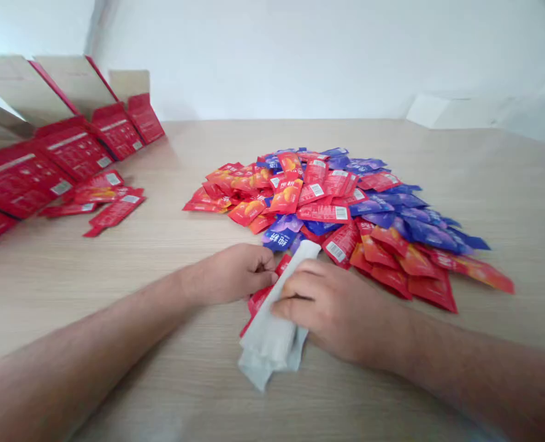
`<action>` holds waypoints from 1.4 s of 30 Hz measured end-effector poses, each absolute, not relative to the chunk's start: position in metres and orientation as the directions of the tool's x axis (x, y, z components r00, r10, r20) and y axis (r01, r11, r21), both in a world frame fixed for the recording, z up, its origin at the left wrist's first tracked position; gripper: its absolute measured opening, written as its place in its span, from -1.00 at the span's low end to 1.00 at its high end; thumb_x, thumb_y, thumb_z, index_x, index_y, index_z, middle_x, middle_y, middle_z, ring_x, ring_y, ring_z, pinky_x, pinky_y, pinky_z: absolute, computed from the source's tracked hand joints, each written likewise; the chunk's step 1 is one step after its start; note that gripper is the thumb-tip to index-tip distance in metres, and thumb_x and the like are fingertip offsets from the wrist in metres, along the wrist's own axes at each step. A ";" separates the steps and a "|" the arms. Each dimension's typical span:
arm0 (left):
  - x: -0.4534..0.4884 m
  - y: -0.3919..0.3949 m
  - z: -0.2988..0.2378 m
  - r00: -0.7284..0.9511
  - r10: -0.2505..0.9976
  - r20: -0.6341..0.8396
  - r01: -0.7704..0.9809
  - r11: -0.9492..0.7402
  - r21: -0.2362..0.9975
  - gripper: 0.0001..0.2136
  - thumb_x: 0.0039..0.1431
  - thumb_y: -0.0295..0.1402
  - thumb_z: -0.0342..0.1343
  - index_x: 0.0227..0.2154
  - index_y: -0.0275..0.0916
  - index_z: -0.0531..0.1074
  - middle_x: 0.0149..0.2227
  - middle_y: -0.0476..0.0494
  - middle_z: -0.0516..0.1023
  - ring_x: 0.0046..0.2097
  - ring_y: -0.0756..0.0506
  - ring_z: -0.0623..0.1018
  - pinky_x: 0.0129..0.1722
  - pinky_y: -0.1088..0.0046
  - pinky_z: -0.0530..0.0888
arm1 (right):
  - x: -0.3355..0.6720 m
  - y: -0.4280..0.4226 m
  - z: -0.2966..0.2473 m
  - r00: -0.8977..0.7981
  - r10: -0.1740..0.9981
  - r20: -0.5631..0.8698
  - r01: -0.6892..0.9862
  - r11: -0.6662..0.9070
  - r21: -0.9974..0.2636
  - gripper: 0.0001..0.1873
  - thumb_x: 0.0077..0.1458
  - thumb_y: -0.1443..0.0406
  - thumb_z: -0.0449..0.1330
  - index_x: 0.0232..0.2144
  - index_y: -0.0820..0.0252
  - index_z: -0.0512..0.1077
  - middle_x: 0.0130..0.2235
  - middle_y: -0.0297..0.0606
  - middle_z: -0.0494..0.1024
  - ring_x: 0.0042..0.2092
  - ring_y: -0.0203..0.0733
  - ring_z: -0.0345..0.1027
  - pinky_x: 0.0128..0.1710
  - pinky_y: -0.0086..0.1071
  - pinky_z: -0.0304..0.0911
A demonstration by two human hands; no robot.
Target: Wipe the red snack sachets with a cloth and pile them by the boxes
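My right hand [341,304] is closed around a folded white paper or cloth strip [270,328], held slantwise above the table. Its lower end hangs in thin, loose layers. Just left of it, my left hand [235,273] is closed, thumb and finger pinched at the edge of a red packet [258,301]. The white strip partly covers that packet, and whether more packets lie under it I cannot tell. Right behind both hands spreads a heap of small sealed packets, some red with orange fruit pictures [286,195], others blue-purple [279,236].
Several open red cartons [74,147] stand in a row at the left, flaps raised. A few red packets [115,212] lie in front of them on the wooden table [171,362]. A white box-like object [451,112] sits at the back right, against the white wall.
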State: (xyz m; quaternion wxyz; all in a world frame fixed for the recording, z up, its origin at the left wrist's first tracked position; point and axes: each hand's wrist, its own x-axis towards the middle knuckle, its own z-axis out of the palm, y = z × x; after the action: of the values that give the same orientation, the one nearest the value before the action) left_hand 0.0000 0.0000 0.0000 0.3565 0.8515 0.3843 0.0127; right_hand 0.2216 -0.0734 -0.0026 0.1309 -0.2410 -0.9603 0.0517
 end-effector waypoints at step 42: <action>-0.033 0.016 0.004 0.696 0.629 -0.347 0.487 -0.058 0.872 -0.75 0.26 -0.13 0.17 -0.39 -0.19 0.38 -0.62 0.13 0.34 -0.62 0.07 0.33 -0.67 0.61 0.24 | 0.233 -0.067 -0.006 -0.651 0.613 0.448 0.533 0.789 -0.305 -0.65 0.24 0.50 0.15 0.04 0.21 0.51 -0.04 -0.13 0.55 -0.02 -0.02 0.37 0.03 -0.11 0.35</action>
State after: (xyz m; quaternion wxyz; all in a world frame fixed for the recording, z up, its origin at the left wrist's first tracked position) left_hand -0.0327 0.0161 0.0036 0.5682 0.7246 0.3849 0.0625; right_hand 0.2334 -0.0674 -0.0058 0.2728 -0.3163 -0.9056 0.0731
